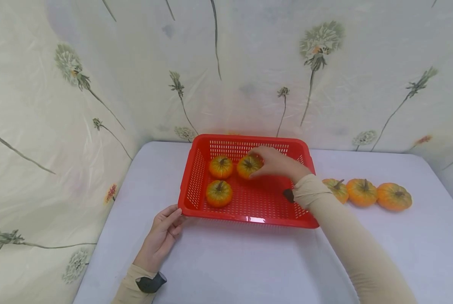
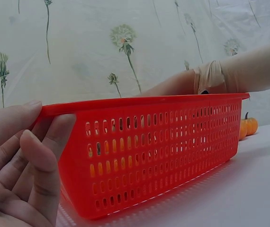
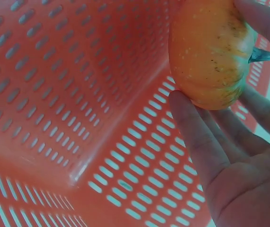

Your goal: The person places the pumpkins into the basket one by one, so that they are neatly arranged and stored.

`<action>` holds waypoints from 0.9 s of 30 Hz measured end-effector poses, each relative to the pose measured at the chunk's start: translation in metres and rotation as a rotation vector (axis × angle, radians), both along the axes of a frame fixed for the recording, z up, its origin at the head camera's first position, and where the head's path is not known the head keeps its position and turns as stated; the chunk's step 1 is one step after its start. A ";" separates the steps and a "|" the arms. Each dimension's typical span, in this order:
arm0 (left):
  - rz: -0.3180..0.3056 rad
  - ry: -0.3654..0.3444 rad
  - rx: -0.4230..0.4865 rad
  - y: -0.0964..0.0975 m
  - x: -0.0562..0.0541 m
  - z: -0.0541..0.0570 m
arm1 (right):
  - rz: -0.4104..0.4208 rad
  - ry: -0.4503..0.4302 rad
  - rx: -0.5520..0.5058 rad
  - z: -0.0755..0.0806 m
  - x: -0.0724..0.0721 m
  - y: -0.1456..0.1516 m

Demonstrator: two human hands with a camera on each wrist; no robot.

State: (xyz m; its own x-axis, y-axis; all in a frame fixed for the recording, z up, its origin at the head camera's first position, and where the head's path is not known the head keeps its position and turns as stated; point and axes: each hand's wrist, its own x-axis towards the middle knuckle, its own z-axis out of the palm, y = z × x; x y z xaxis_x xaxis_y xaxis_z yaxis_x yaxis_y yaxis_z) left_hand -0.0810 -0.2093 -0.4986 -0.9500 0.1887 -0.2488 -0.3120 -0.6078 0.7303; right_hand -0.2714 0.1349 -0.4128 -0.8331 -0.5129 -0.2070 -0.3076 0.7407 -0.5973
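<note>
A red plastic basket (image 1: 249,220) with slotted walls stands on the white table. My left hand (image 1: 164,234) pinches its near left corner, thumb over the rim and fingers beneath, as the left wrist view shows close up. Inside the basket, my right hand (image 1: 273,162) grips a small orange pumpkin (image 1: 247,167), fingers and thumb around its sides. In the right wrist view this pumpkin (image 3: 211,56) has its stem pointing right. Two more pumpkins sit in the basket's left part, one at the back (image 1: 221,168) and another in front (image 1: 219,195).
Right of the basket, three pumpkins stand in a row on the table (image 1: 249,261): a partly covered one (image 1: 336,190), a middle one (image 1: 361,192) and an outer one (image 1: 394,197). The right forearm (image 1: 348,228) reaches across beside them. Behind hangs a flower-printed curtain (image 1: 245,93).
</note>
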 end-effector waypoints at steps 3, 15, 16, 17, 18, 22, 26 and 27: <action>-0.002 -0.002 0.000 0.000 0.000 0.000 | 0.001 0.000 0.004 -0.003 0.000 -0.001; -0.004 0.001 0.008 -0.001 0.000 -0.001 | -0.003 -0.019 0.017 -0.013 -0.006 -0.004; -0.004 0.000 0.008 -0.001 0.000 -0.001 | -0.001 -0.018 0.017 -0.014 -0.006 -0.005; -0.004 0.000 0.008 -0.001 0.000 -0.001 | 0.002 -0.015 0.017 -0.014 -0.006 -0.005; -0.004 -0.002 0.008 -0.001 0.000 -0.001 | 0.006 -0.011 0.019 -0.015 -0.007 -0.005; -0.001 -0.005 0.008 -0.001 0.000 0.000 | 0.018 0.008 0.035 -0.016 -0.007 -0.006; -0.002 -0.001 0.013 0.000 0.000 0.000 | 0.017 0.007 0.037 -0.016 -0.007 -0.006; -0.003 0.001 0.015 0.000 0.000 0.000 | 0.015 0.005 0.035 -0.016 -0.007 -0.006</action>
